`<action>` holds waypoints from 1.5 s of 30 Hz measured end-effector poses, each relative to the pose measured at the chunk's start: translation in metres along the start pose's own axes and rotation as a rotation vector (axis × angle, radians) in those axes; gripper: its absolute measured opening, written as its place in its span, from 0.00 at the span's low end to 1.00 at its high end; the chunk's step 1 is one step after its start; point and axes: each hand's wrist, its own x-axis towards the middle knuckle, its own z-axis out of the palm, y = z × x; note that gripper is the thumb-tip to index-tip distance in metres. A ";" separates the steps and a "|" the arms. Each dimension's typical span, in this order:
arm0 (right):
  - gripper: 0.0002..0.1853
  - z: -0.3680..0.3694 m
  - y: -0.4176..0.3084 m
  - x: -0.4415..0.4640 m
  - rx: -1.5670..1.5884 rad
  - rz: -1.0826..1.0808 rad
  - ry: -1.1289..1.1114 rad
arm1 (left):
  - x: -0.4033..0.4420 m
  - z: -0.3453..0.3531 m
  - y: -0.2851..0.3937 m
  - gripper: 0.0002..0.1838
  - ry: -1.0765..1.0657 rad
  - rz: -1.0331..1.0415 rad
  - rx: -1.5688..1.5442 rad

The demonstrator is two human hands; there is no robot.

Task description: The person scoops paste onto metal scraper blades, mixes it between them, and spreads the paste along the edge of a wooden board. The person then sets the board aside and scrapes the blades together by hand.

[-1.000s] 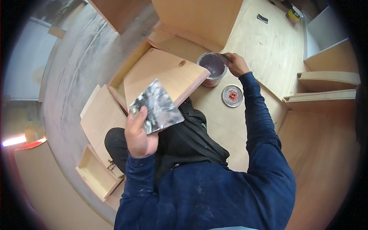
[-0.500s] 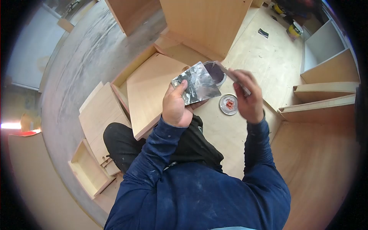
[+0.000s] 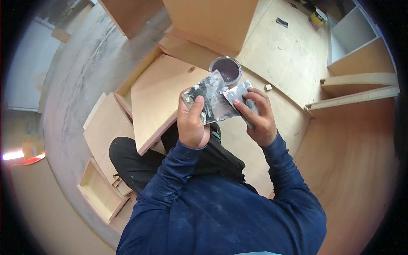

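Observation:
My left hand (image 3: pixel 193 125) grips a flat metal plate (image 3: pixel 211 94) smeared with grey and white paste, its thumb lying on top. In my right hand (image 3: pixel 261 121) is a smaller flat metal scraper (image 3: pixel 239 92), fingers pressed on its face. The scraper's left edge meets or overlaps the right side of the plate; I cannot tell if they touch. Just beyond the plate stands an open round tub (image 3: pixel 228 69) of dark purplish paste. My plate covers part of the tub's near rim.
A pale wooden panel (image 3: pixel 159 93) lies on a shallow frame at left. A small drawer box (image 3: pixel 102 189) sits lower left. Large boards (image 3: pixel 208 27) stand ahead. Curved wooden pieces (image 3: pixel 359 83) and a yellow tub (image 3: pixel 318 18) are at right. A small wood block (image 3: pixel 268 87) lies on the board.
My right hand has come left and down from beside the tub, bringing the scraper to the plate. The round lid with red paste is now out of sight. The view has shifted slightly.

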 end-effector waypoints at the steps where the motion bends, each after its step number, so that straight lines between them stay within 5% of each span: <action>1: 0.37 -0.002 0.002 -0.006 -0.018 -0.003 -0.029 | -0.001 -0.004 -0.002 0.15 0.010 0.032 0.020; 4: 0.32 0.008 0.041 -0.047 -0.159 0.051 -0.301 | -0.008 -0.026 0.017 0.17 -0.139 0.032 -0.015; 8: 0.20 0.051 0.101 -0.155 0.134 0.703 -0.191 | -0.024 -0.039 0.034 0.19 -0.202 0.085 -0.033; 9: 0.20 0.059 0.110 -0.174 0.136 0.707 -0.204 | -0.030 -0.047 0.035 0.19 -0.228 0.088 0.004; 11: 0.19 0.080 0.128 -0.218 0.027 1.066 -0.395 | -0.045 -0.068 0.028 0.19 -0.177 0.008 0.012; 16: 0.22 0.140 0.164 -0.303 -0.277 0.887 -0.437 | -0.060 -0.116 -0.014 0.18 -0.122 -0.216 -0.043; 18: 0.24 0.144 0.166 -0.295 -0.379 0.981 -0.431 | -0.060 -0.128 -0.015 0.18 -0.085 -0.294 -0.018; 19: 0.26 0.156 0.184 -0.294 -0.260 1.228 -0.339 | -0.058 -0.127 -0.015 0.18 -0.102 -0.295 -0.014; 22: 0.26 0.149 0.192 -0.273 -0.421 1.087 -0.530 | -0.056 -0.122 -0.015 0.17 -0.084 -0.270 0.010; 24: 0.25 0.164 0.215 -0.281 -0.329 1.257 -0.417 | -0.056 -0.122 -0.015 0.17 -0.055 -0.252 0.032; 28: 0.24 0.161 0.215 -0.249 -0.481 1.222 -0.656 | -0.055 -0.122 -0.013 0.18 -0.091 -0.296 -0.004; 30: 0.21 0.181 0.238 -0.262 -0.427 1.470 -0.492 | -0.055 -0.124 -0.013 0.18 -0.083 -0.300 -0.001; 37: 0.18 0.185 0.222 -0.251 -0.524 1.397 -0.542 | -0.053 -0.128 -0.013 0.18 -0.136 -0.311 -0.010; 39: 0.17 0.168 0.197 -0.227 -0.540 1.269 -0.762 | -0.053 -0.128 -0.013 0.18 -0.144 -0.313 -0.010; 45: 0.17 0.158 0.190 -0.203 -0.492 1.281 -0.662 | -0.051 -0.130 -0.014 0.19 -0.140 -0.312 -0.011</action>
